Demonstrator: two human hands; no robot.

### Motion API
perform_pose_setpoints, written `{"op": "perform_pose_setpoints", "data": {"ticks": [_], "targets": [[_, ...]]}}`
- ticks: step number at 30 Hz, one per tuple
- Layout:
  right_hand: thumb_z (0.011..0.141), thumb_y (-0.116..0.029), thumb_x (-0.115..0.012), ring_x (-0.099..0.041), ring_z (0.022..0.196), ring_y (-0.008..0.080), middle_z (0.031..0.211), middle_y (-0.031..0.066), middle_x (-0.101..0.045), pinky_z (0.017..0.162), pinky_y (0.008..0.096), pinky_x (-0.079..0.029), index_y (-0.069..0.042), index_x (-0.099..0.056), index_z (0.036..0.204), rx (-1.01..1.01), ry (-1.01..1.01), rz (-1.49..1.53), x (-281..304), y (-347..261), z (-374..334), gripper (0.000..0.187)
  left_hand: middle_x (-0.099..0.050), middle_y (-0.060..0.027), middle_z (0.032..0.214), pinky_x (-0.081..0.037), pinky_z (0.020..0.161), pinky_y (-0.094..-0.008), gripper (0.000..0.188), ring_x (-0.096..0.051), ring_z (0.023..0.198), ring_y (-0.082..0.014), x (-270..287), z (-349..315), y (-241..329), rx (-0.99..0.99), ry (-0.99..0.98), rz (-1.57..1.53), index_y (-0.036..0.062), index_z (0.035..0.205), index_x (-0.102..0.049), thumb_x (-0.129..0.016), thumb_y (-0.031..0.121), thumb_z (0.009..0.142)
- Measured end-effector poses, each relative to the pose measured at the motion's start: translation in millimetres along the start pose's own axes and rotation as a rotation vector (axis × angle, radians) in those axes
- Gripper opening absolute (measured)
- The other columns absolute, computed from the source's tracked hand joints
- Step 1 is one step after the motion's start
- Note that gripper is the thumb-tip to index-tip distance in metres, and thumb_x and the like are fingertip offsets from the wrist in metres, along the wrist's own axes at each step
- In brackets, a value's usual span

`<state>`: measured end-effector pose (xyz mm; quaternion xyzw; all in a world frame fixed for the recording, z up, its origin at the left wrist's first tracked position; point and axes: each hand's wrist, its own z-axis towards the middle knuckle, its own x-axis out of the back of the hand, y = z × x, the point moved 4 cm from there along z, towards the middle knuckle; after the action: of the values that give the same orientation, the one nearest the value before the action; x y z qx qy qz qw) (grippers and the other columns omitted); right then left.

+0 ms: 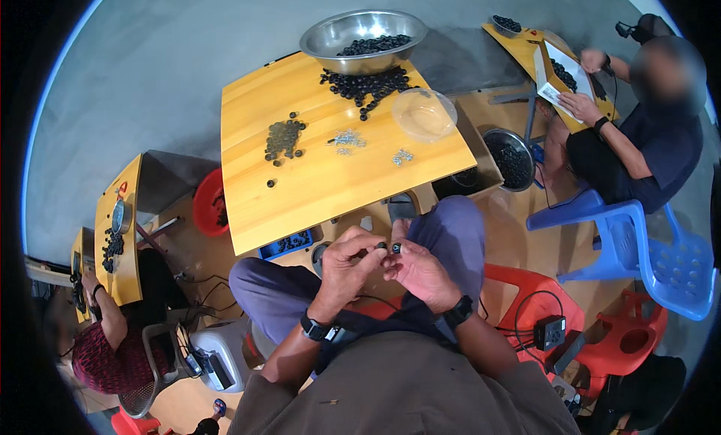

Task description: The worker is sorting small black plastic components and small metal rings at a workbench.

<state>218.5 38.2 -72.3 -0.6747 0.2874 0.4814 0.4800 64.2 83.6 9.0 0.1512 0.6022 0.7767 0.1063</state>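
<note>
Over my lap, just short of the table's near edge, both hands are raised close together. My left hand [347, 266] pinches a small dark round piece [381, 246] between thumb and fingertips. Facing it, a small black knob-like piece [396, 248] with a lighter centre sits in the fingertips of my right hand [422, 276]. The two pieces are almost touching; whether they meet I cannot tell. On the yellow table [323, 202] lie a heap of black round pieces [368, 86], a cluster of olive-brown pieces [284, 138] and small silvery metal parts [347, 138].
A wide steel bowl [312, 48] of black pieces stands at the table's far edge, with a clear plastic tub [425, 116] at right. Below are a blue tray [289, 244] and a red basin [209, 202]. Co-workers sit left and right, the right one beside a blue chair [631, 236].
</note>
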Motion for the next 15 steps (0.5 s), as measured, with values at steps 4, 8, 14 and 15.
{"op": "perform_pose_setpoints", "data": {"ticks": [4, 8, 14, 15], "targets": [[0.106, -0.022, -0.054, -0.067, 0.105, 0.0190, 0.113, 0.0066, -0.070, 0.089, 0.0397, -0.057, -0.007, -0.063, 0.121, 0.010, -0.022, -0.010, -3, 4, -2, 0.024, -0.065, -0.0071, 0.092, -0.053, 0.072, -0.0266, 0.016, -0.063, 0.084, -0.0131, -4, 2, 7, -0.004, -0.035, -0.003, -0.0007, 0.105, -0.074, -0.072, 0.000, 0.090], [0.106, -0.022, -0.055, -0.067, 0.107, 0.0181, 0.115, 0.0059, -0.069, 0.090, 0.0382, -0.057, -0.006, -0.063, 0.122, 0.011, -0.027, -0.021, -6, 2, -4, 0.025, -0.066, -0.0075, 0.092, -0.053, 0.073, -0.0266, 0.015, -0.064, 0.083, -0.0140, -8, 3, 13, -0.050, -0.048, 0.068, 0.0002, 0.105, -0.075, -0.072, 0.001, 0.090], [0.106, -0.022, -0.054, -0.066, 0.107, 0.0181, 0.116, 0.0049, -0.069, 0.090, 0.0373, -0.056, -0.006, -0.064, 0.123, 0.007, -0.035, -0.034, -5, 2, -4, 0.025, -0.066, -0.0075, 0.092, -0.053, 0.070, -0.0272, 0.015, -0.065, 0.081, -0.0149, -11, 3, 15, -0.069, -0.059, 0.115, 0.0004, 0.103, -0.075, -0.074, 0.000, 0.088], [0.106, -0.022, -0.054, -0.066, 0.107, 0.0181, 0.116, 0.0049, -0.069, 0.090, 0.0373, -0.056, -0.006, -0.064, 0.123, 0.007, -0.035, -0.033, -6, 2, -4, 0.025, -0.066, -0.0075, 0.092, -0.053, 0.070, -0.0272, 0.015, -0.065, 0.081, -0.0149, -10, 3, 16, -0.068, -0.059, 0.116, 0.0004, 0.103, -0.075, -0.074, 0.000, 0.088]]}}
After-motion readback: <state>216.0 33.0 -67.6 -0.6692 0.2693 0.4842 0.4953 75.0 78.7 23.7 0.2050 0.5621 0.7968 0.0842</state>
